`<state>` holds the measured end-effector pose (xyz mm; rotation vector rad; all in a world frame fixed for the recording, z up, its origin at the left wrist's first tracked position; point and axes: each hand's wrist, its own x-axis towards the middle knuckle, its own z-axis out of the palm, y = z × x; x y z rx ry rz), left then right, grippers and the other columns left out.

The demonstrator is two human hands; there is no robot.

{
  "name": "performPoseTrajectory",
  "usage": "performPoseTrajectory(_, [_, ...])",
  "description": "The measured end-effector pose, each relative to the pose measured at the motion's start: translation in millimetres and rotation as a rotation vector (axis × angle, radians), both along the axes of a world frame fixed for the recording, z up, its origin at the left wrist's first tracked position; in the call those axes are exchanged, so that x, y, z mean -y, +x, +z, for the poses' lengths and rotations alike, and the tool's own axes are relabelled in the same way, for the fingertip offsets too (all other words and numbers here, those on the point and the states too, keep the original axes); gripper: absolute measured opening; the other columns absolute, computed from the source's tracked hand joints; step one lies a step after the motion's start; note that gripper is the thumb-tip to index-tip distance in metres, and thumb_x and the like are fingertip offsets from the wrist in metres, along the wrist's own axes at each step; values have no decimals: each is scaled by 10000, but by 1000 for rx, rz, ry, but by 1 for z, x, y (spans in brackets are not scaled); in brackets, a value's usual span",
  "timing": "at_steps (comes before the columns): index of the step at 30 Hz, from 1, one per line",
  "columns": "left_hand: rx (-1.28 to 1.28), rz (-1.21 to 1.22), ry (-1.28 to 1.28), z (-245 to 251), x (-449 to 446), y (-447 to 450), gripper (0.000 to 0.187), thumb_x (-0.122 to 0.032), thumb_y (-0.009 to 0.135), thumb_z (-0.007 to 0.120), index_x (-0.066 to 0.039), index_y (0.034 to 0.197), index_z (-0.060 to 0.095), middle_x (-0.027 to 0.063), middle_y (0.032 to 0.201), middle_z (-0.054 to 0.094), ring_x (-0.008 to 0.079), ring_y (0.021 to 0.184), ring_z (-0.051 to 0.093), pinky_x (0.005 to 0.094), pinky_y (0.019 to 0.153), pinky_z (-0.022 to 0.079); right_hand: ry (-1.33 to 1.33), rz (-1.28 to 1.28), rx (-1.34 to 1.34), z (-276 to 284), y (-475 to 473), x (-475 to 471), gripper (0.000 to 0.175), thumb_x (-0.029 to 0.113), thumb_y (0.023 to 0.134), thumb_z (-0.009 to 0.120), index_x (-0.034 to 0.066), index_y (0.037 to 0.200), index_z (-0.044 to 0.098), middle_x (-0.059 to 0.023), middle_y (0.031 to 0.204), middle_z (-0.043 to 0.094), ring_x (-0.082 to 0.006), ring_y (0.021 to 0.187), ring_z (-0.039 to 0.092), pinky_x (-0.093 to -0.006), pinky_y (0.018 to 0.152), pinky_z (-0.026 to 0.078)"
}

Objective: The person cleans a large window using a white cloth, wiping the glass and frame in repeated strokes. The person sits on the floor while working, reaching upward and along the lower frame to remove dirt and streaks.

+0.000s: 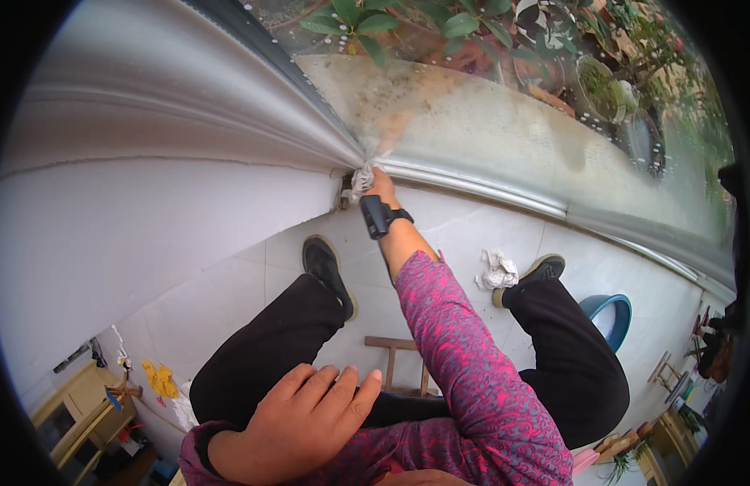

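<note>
My right hand [384, 185], with a black device strapped to its wrist, grips a crumpled whitish cloth [361, 177]. It presses the cloth at the bottom corner where the silver window frame [472, 181] meets the wall. Beyond it stands a wet, spotted glass pane [502, 130]. My left hand [314, 413] lies palm down over my lap, fingers slightly apart, holding nothing. A second crumpled white cloth [498, 270] is on the tiled floor beside my right shoe [542, 268].
A blue basin [621, 322] with pale contents stands right of my right leg. Below me shows part of a wooden stool [392, 344]. Yellow cloth [160, 379] and wooden furniture [86, 419] are at lower left. Potted plants [600, 85] stand behind the glass.
</note>
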<state>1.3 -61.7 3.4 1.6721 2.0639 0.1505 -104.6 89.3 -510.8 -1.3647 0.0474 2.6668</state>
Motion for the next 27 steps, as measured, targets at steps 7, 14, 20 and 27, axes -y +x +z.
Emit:
performPoseTrajectory(7, [14,14,-18,-1,2,7,479,-287,803,701,-57,1218,638,82,1070,628,214,965,619,359,854,493,-26,-62,-189,-2,61,-50,252,292,1000,457,127,863,590,-54,721,629,-208,579,591,-362,491,494])
performPoseTrajectory(14, [7,-4,-13,-1,-6,4,478,-281,815,694,-52,1230,630,81,1067,625,216,963,619,360,850,491,-134,95,-250,1,1,-11,216,257,986,500,89,904,610,-72,719,620,-244,580,597,-386,484,491])
performPoseTrajectory(20, [-8,-7,-33,-1,-3,5,487,-287,812,697,-57,1235,628,78,1070,626,212,966,617,364,857,490,-103,-184,-88,19,63,-63,231,251,978,435,139,873,608,-25,725,606,-202,549,543,-319,484,456])
performPoseTrajectory(27, [3,-18,-18,-3,-2,9,465,-294,823,689,-62,1222,637,75,1081,625,204,968,615,364,858,487,-114,-122,-93,7,41,-47,268,241,944,488,206,681,451,21,538,444,-150,401,417,-293,357,335])
